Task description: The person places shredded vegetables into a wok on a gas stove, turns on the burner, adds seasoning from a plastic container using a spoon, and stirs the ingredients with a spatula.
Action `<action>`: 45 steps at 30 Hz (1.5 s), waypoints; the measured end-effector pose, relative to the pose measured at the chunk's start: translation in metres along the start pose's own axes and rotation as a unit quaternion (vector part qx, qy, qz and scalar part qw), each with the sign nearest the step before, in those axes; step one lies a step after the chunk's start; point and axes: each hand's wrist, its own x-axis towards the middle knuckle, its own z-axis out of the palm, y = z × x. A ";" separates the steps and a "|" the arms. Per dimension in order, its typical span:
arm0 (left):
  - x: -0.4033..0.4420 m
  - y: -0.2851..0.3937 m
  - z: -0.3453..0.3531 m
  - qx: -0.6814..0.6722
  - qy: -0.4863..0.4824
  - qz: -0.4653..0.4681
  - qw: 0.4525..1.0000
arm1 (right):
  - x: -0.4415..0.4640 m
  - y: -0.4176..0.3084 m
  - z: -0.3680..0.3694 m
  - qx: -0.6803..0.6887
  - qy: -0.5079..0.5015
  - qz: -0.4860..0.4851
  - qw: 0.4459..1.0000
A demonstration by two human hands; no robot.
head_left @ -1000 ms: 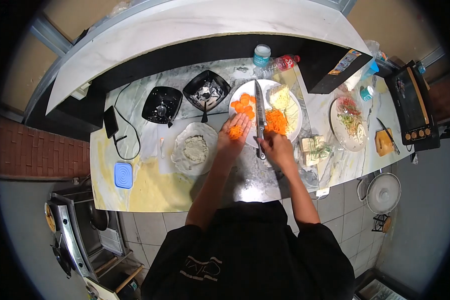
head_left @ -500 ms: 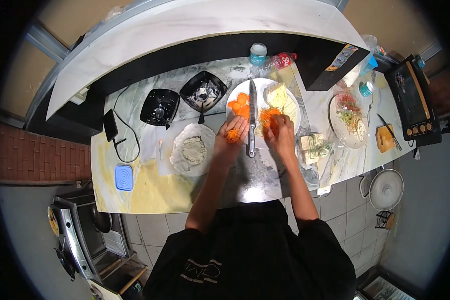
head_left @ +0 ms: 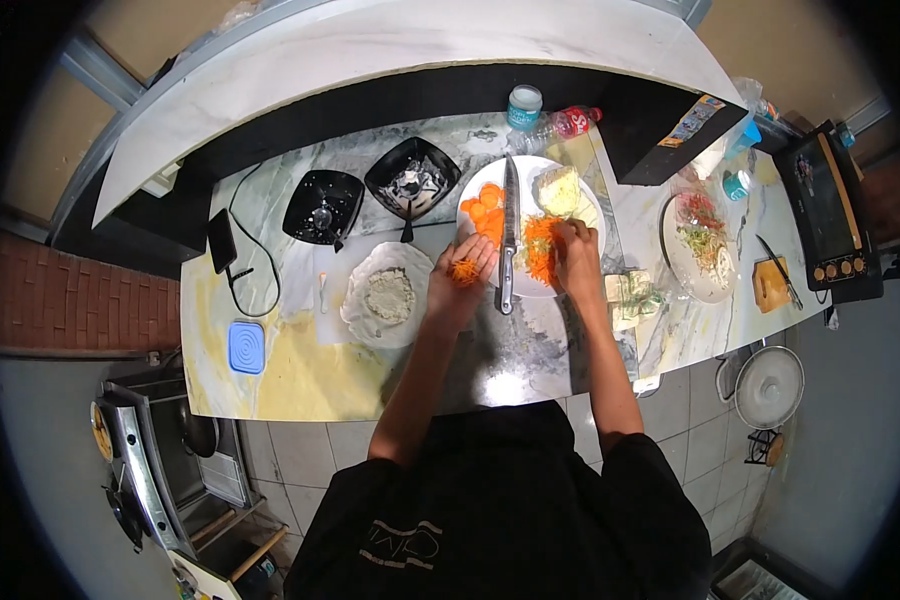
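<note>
I can't make out any full word here. My black shirt (head_left: 550, 520) bears a pale print (head_left: 400, 544) like letters, too unclear to spell. On the clear bottle (head_left: 545, 133), the red label (head_left: 574, 122) shows a white mark resembling an S. Writing on the jar (head_left: 523, 108) and the sticker (head_left: 695, 121) is too small for me.
</note>
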 end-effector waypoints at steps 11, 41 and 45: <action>0.008 -0.002 -0.023 0.046 -0.076 0.019 0.996 | -0.006 0.005 0.016 -0.005 -0.027 -0.007 1.000; -0.002 -0.006 -0.017 0.035 -0.020 0.019 0.999 | 0.010 -0.007 0.035 -0.043 -0.039 0.027 0.998; -0.005 -0.007 -0.012 0.037 -0.011 0.023 0.999 | 0.012 -0.008 0.038 -0.063 -0.024 0.015 0.998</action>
